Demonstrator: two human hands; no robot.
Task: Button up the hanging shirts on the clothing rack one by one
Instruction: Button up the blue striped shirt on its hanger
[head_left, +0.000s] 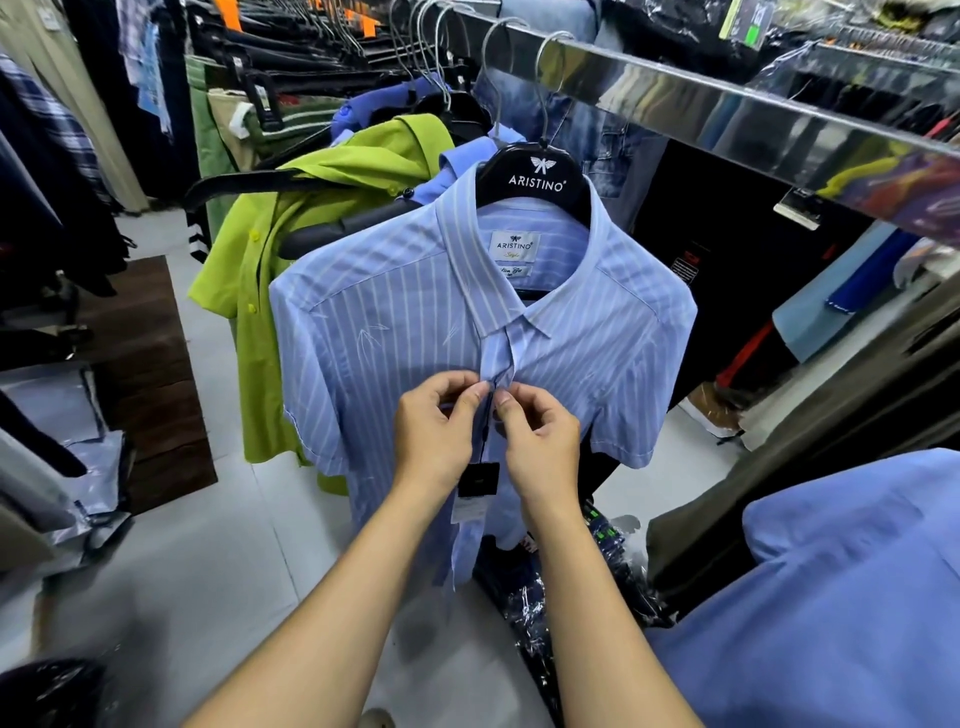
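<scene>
At the centre of the frame, the left hand (435, 427) and right hand (537, 430) pinch the placket of a blue striped shirt (395, 332) between thumbs and curled fingers. The shirt hangs on a black hanger (535, 176) from a metal rail (727, 111) crossing the upper right. A lime-green shirt (260, 291) hangs left of it.

Smooth striped cloth shirt (415, 322), glossy metal rail (727, 104)

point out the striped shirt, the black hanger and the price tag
striped shirt (395, 332): head view, chest panel
black hanger (537, 179): head view, logo plate under the hook
price tag (478, 480): head view, dark upper card
</scene>
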